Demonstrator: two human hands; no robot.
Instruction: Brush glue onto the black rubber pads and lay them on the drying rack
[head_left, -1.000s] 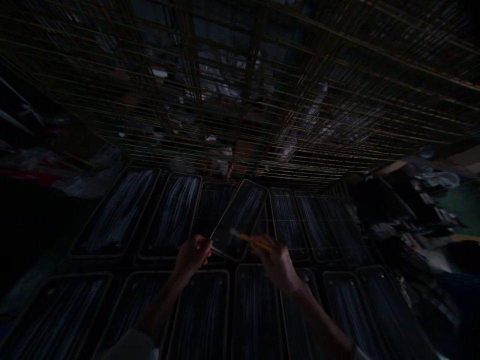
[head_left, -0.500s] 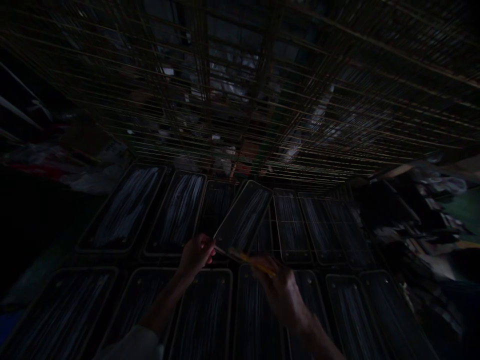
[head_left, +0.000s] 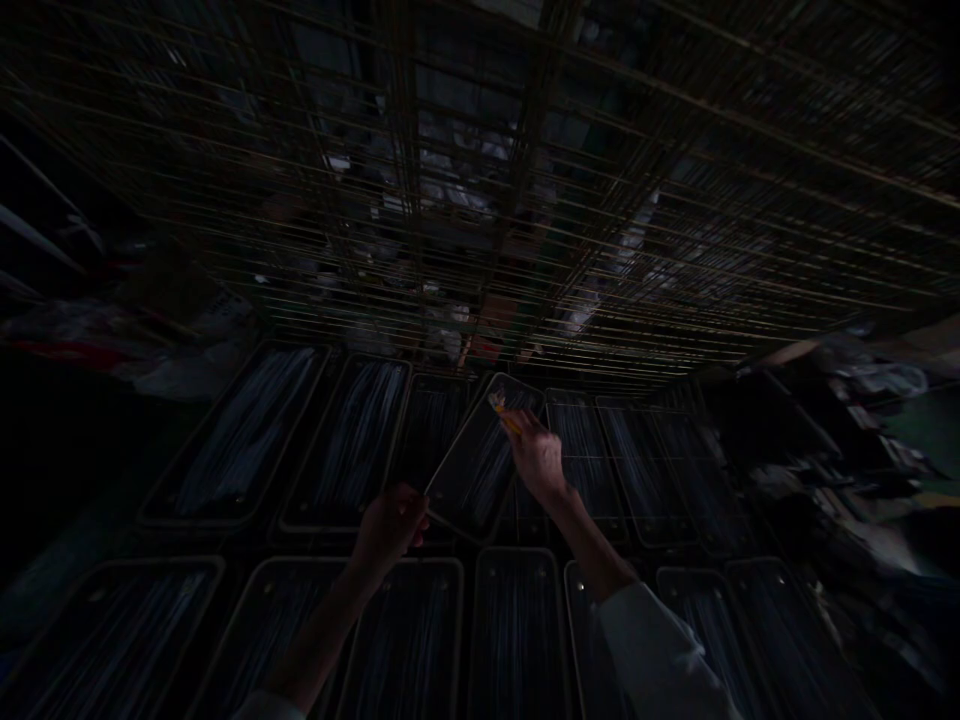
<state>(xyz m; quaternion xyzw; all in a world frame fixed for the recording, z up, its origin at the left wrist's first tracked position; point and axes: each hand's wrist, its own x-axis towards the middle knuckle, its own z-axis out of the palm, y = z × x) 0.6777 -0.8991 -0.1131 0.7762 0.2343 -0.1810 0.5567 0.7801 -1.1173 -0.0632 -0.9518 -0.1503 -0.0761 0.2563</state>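
Observation:
A dark rectangular panel (head_left: 472, 470) with rounded corners and a pale rim lies tilted among the others, faint whitish streaks along it. My left hand (head_left: 391, 522) pinches its near left corner, fingers closed. In my right hand (head_left: 537, 450) is a brush (head_left: 504, 410) with a yellow handle, its pale tip at the panel's far end. Whether the bristles touch the surface is too dark to tell. Similar streaked panels surround it, one just left (head_left: 352, 440) and one nearer me (head_left: 517, 620).
A large wire-like rack or grid (head_left: 480, 200) rises behind the panels, with blurred items beyond it. Plastic bags (head_left: 180, 365) lie at the left. Dark clutter (head_left: 795, 420) fills the right side. The scene is very dim.
My right hand has moved away from me, carrying the brush from the panel's near end to its far end. My left hand stays at the same corner.

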